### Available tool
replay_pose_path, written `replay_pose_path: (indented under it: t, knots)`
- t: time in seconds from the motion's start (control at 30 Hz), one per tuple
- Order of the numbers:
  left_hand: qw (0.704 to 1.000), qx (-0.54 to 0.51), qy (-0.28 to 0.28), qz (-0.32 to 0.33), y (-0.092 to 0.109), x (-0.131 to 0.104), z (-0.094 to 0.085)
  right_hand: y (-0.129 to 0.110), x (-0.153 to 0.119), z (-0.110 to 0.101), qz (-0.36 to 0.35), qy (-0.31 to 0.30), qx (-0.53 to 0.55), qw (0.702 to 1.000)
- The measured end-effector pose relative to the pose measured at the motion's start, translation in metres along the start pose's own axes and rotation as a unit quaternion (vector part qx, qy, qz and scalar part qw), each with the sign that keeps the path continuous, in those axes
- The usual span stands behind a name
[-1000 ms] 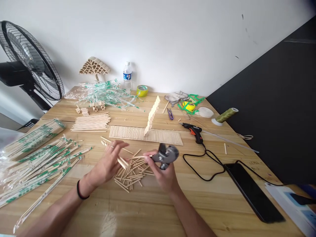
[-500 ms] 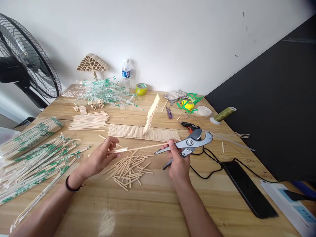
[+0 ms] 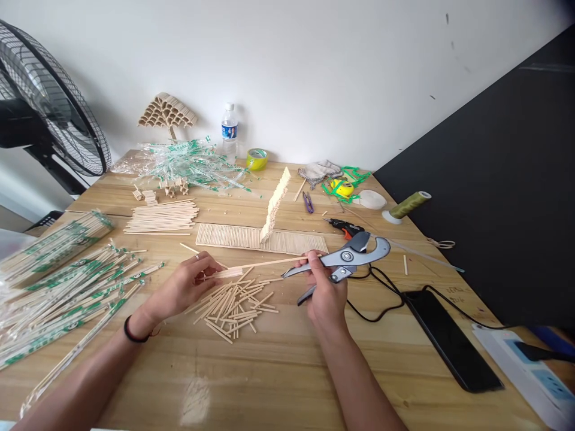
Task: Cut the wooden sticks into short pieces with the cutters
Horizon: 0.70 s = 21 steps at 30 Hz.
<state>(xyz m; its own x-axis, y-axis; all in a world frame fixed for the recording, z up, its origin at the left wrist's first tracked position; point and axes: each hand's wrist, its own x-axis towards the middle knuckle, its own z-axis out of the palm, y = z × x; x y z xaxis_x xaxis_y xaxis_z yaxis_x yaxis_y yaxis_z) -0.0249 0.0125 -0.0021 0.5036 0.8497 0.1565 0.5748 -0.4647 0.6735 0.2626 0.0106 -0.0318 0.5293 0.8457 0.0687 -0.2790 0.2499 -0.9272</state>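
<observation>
My left hand (image 3: 194,278) is closed in a pinch on a few short wooden stick pieces (image 3: 232,273), whose ends poke out to the right. A long thin wooden stick (image 3: 274,263) runs from beside these pieces across to my right hand (image 3: 327,293). That hand is wrapped round a grey hand cutter (image 3: 348,257), and its thumb and fingers also pinch the far end of the long stick. The cutter's curved jaw points right, with its handles spread. Beneath the long stick lies a loose pile of cut stick pieces (image 3: 233,308). Some left fingertips are hidden.
Behind the hands lies a flat strip of sticks (image 3: 229,236) with an upright stick panel (image 3: 275,206). A black glue gun (image 3: 345,227), its cable and a phone (image 3: 453,341) are at right. Wrapped sticks (image 3: 76,293) cover the left; a fan (image 3: 49,102) stands beyond.
My left fingers have closed in more round the short pieces, which have shifted slightly right along the long stick. My right hand with the cutter has hardly moved.
</observation>
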Motion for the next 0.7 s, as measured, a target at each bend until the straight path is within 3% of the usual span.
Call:
replay_pose_path:
  t: [0.2, 0.4, 0.7]
  knots:
    - [1.0, 0.005, -0.02, -0.02, 0.0057, 0.0007, -0.0057, -0.0004, 0.0011, 0.0015, 0.015, 0.008, 0.027, 0.999]
    - [0.998, -0.022, -0.046, -0.042, 0.0097, -0.001, -0.0056, -0.0006, -0.0006, 0.0025, 0.003, 0.006, -0.025, 1.0]
    - [0.995, -0.053, -0.079, -0.03, 0.0064, -0.0021, -0.0013, 0.0043, -0.0037, -0.0034, -0.08, -0.06, -0.122, 0.988]
